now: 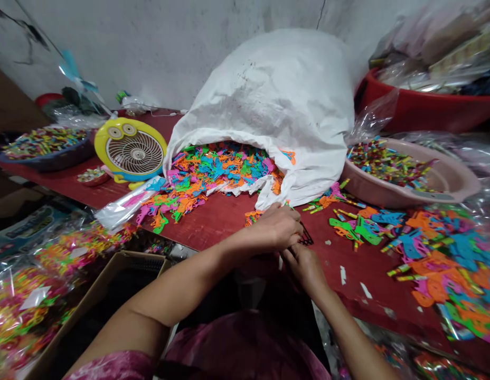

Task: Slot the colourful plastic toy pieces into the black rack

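Black plastic cutout point(305, 237), thin and likely light yet stiff, sits at the table's near edge, both grips closed on it: left hand point(274, 228) above, right hand point(304, 269) below. Its protruding edge looks the surest hold. On the red table point(213, 224), a white woven sack point(276, 105) spills bright plastic shapes point(213, 169) at twelve o'clock; a pink basin point(407, 179) sits at two.

Held between the left hand point(274, 228) and right hand point(305, 269), close together just above the red tabletop point(225, 224): a small black plastic piece point(305, 237). Spilled just beyond from a white woven sack point(264, 95), a heap of bright plastic shapes point(217, 174), beside a pink basin point(461, 182).
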Demonstrator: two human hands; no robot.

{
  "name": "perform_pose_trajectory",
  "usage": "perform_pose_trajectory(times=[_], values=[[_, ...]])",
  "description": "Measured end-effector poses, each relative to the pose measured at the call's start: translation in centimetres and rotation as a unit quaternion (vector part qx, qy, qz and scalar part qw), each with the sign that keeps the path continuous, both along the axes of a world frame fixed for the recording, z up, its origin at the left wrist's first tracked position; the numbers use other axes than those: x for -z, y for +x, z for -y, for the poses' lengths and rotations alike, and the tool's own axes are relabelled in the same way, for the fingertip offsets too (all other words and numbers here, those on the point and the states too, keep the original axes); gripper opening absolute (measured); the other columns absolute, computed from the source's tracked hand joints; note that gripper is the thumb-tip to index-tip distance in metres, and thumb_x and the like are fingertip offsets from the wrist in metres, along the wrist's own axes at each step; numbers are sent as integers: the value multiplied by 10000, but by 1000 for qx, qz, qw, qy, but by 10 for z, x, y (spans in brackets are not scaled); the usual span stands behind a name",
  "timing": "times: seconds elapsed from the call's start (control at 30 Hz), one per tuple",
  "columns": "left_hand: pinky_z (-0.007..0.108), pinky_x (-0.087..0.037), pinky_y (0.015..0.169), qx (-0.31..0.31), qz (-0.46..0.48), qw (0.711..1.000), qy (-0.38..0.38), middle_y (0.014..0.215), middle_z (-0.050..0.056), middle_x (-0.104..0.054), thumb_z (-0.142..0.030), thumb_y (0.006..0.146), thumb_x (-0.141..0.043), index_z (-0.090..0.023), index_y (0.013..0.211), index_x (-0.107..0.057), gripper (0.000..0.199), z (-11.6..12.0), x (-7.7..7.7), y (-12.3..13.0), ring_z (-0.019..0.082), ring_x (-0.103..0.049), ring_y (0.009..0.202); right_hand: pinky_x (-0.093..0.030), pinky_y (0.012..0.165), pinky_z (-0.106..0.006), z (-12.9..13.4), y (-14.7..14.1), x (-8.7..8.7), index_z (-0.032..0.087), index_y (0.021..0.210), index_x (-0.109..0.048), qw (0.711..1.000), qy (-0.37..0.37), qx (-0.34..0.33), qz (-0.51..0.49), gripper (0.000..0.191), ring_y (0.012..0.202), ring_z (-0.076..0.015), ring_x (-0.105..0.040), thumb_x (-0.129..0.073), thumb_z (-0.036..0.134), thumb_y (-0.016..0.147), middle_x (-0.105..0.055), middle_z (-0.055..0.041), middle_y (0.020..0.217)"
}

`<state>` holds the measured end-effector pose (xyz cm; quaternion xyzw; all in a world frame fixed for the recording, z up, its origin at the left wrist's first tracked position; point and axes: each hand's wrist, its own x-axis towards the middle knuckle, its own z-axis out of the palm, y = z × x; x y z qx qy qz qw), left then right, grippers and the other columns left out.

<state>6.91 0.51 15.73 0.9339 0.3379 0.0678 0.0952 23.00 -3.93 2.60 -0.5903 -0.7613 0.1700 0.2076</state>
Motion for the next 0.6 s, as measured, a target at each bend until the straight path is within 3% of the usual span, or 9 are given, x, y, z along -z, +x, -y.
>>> perform_pose_trajectory(times=[0.27, 0.43, 0.5, 0.6], values=[[434, -328, 1085, 1, -6, 1000, -18, 1044, 70, -655, -198, 915, -513, -173, 867, -722, 215, 3, 0, -2, 228, -549, 1093, -379, 628, -314, 3, -2, -4, 179, 1080, -691, 999, -42, -1, 0, 421, 803, -287, -682, -380, 435, 960, -728, -129, 924], [430, -354, 1065, -2, 21, 1000, -18, 1057, 69, -661, -244, 931, -512, -183, 901, -731, 229, 2, 5, -7, 225, -564, 1075, -485, 849, -336, 6, 22, 1, 179, 1217, -635, 985, -31, -51, -160, 392, 1011, -238, -660, -441, 392, 951, -697, -107, 1149], [445, -344, 1078, -3, 31, 999, -23, 1065, 68, -666, -271, 932, -523, -195, 934, -736, 226, 1, 7, -8, 230, -570, 1085, -483, 912, -354, 2, 50, -2, 185, 1234, -628, 986, -2, 3, -167, 389, 1053, -229, -647, -477, 396, 945, -684, -99, 1192], [449, -333, 1101, 14, 76, 996, -35, 1128, 66, -664, -362, 932, -558, -221, 1059, -720, 250, 0, 6, -9, 226, -573, 1107, -494, 834, -363, -12, 101, -16, 192, 1060, -687, 988, 53, 138, -45, 331, 945, -242, -656, -474, 419, 945, -702, -83, 1081]])
